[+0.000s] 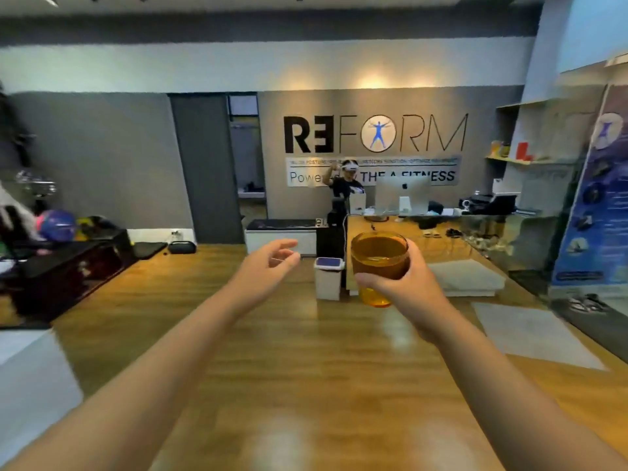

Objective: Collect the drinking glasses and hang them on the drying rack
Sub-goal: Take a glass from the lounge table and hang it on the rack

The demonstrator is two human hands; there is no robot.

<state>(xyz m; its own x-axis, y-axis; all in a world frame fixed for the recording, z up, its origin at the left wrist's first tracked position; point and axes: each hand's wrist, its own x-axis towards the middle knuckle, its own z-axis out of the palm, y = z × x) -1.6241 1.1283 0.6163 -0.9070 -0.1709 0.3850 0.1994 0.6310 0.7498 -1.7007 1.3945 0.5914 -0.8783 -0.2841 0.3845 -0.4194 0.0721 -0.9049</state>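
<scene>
Fingers of the right hand [401, 287] curl round an amber drinking glass [379, 263], held upright in the air at about 1 o'clock from frame centre; at 11 o'clock the left hand [268, 263] hangs loosely open, holding nothing, above the wooden floor [306, 368]

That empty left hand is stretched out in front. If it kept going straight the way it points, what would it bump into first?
Probably nothing close. The left hand points forward and slightly right, in open air above the wooden floor. The first thing on that line looks like the small white bin, but depth is hard to judge. The amber glass sits off to its right.
</scene>
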